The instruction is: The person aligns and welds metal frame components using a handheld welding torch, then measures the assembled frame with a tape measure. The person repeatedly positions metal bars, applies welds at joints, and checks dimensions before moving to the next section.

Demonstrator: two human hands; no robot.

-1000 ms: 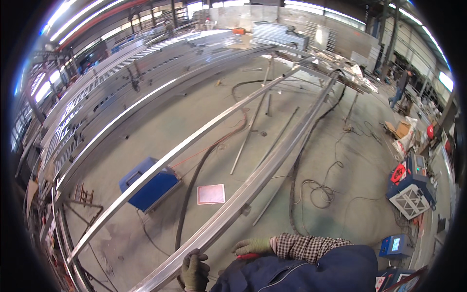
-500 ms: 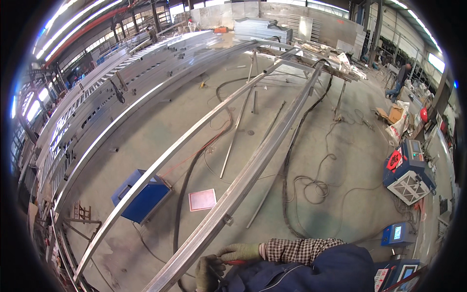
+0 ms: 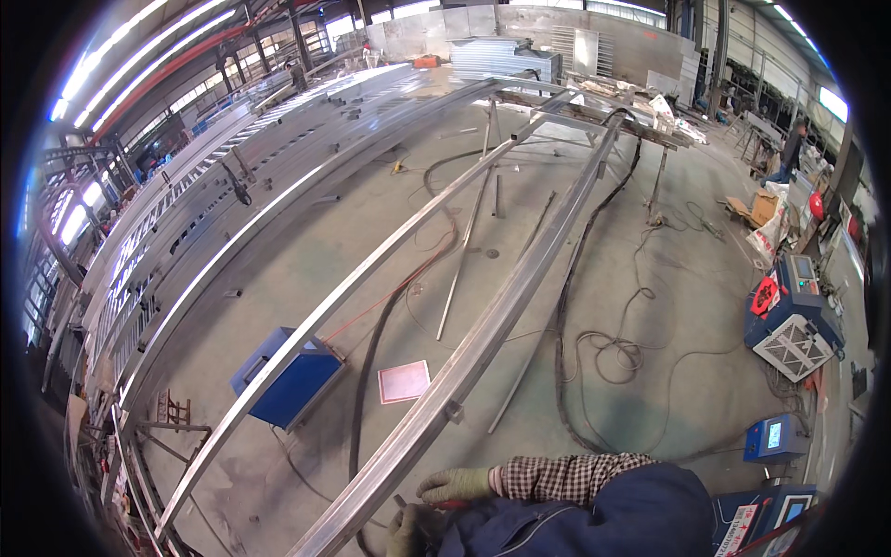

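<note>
Both my hands wear grey-green work gloves and are low in the view, close to my dark blue jacket. My right hand (image 3: 455, 485) comes in from the right in a checked sleeve (image 3: 548, 478). Its fingers bend over something red (image 3: 453, 505), mostly hidden beneath it. Just below and to the left is my left hand (image 3: 406, 534), partly cut off by the jacket, with its fingers curled. A small dark tip shows at its top; what it belongs to I cannot make out. To the left of the hands runs a long metal beam (image 3: 483, 348), not visibly touched by them.
Another long metal bar (image 3: 362, 272) runs alongside, passing over a blue box (image 3: 295, 376). A pink-white sheet (image 3: 404, 382) and cables (image 3: 561, 371) lie on the floor. Blue machines (image 3: 794, 316) stand at the right, with a person (image 3: 791, 153) farther back. Metal frames (image 3: 195, 218) fill the left.
The view has shifted slightly, so the scene sits farther right and lower. My left hand has dropped a little and is more hidden by the jacket. The right hand has hardly moved.
</note>
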